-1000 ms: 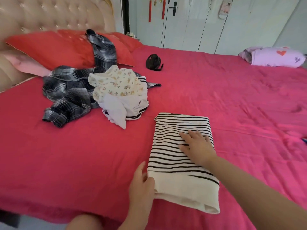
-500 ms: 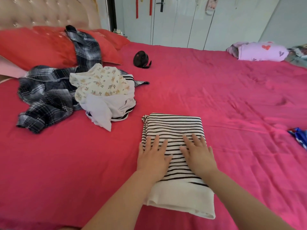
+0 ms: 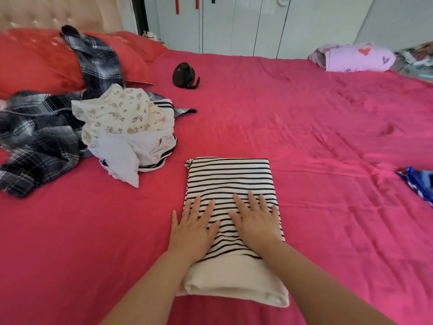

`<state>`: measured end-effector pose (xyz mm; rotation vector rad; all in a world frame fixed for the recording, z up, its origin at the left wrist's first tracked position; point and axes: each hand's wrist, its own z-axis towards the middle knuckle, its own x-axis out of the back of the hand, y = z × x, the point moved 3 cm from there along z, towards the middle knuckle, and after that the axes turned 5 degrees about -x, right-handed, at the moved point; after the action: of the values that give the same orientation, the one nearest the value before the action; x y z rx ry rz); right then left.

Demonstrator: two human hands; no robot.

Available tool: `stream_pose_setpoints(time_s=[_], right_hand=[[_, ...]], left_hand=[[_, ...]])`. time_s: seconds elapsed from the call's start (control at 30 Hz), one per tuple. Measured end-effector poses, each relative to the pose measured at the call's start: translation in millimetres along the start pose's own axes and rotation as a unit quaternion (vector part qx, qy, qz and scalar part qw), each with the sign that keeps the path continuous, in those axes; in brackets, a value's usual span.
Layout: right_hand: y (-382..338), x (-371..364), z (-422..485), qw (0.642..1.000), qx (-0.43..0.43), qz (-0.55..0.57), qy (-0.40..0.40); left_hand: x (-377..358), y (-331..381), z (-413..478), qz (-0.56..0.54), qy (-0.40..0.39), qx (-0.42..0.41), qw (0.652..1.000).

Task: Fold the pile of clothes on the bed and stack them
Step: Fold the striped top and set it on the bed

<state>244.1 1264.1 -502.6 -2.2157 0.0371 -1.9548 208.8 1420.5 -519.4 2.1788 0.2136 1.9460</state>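
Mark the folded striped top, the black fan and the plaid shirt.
folded striped top (image 3: 228,174), head view, far striped half.
black fan (image 3: 184,73), head view, round grille.
plaid shirt (image 3: 39,141), head view, crumpled near part.

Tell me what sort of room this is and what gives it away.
Most likely a home bedroom: a wide bed under a pink sheet, red pillows against a tufted headboard, and pale wardrobe doors along the far wall.
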Motion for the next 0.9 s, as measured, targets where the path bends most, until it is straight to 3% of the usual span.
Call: stream_pose_setpoints(time_s=[0.1,0.23,0.5,0.7,0.9], right_hand=[[10,18,-10,0.996,0.015,0.082,0.038],[34,36,-28,0.966,-0.059,0.240,0.074],[42,35,-41,0.946,-0.135,0.295,0.023],[44,36,-38,0.931,-0.172,0.323,-0.003],[55,55,-50,0.926,-0.157,0.329,0.097]], left_hand=[[15,1,-7,-0.080,0.019,0.005,0.997],[31,2,-19,-0.206,0.109,0.102,0.967],[33,4,-27,-0.217,0.077,0.234,0.944],[30,3,-29,-0.228,0.109,0.169,0.953],[39,19,-24,-0.271,0.173,0.089,0.943]])
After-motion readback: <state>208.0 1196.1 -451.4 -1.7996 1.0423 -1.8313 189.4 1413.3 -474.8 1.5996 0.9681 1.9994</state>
